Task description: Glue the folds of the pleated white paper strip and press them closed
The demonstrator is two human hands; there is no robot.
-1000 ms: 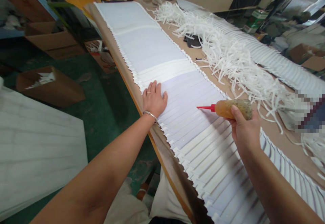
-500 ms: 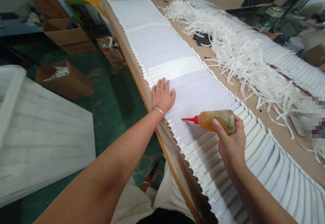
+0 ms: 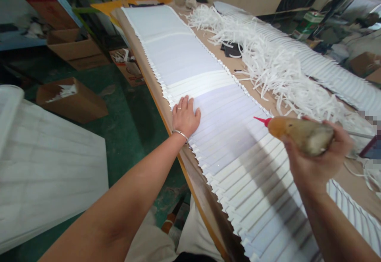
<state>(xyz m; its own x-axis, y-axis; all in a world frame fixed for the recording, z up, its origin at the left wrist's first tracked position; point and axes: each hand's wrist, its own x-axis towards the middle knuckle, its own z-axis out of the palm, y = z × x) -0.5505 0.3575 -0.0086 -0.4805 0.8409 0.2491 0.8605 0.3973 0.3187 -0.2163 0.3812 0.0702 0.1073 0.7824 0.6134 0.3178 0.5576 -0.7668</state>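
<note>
A long row of overlapping white strips [image 3: 220, 111], perhaps paper or fabric, runs down the table. On its left edge my left hand [image 3: 186, 116] lies flat, fingers stretched and slightly spread. My right hand [image 3: 321, 163] is wrapped round a glue bottle [image 3: 300, 133] with a stained, yellowish-brown body and a red pointed nozzle. The bottle is held on its side above the right part of the strips, nozzle toward the left. A shadow of the hand and arm falls on the strips below.
Loose white ribbon-like offcuts [image 3: 276, 64] heap along the table's right side. Beyond them lies a second row of strips [image 3: 327, 67]. Cardboard boxes [image 3: 73, 101] stand on the green floor at left, near a large white stack [image 3: 59, 163]. A green tin [image 3: 308, 24] stands at the back right.
My right hand has moved the glue bottle to the right and away from the left edge of the strips. My left hand stays flat in the same place on the strips.
</note>
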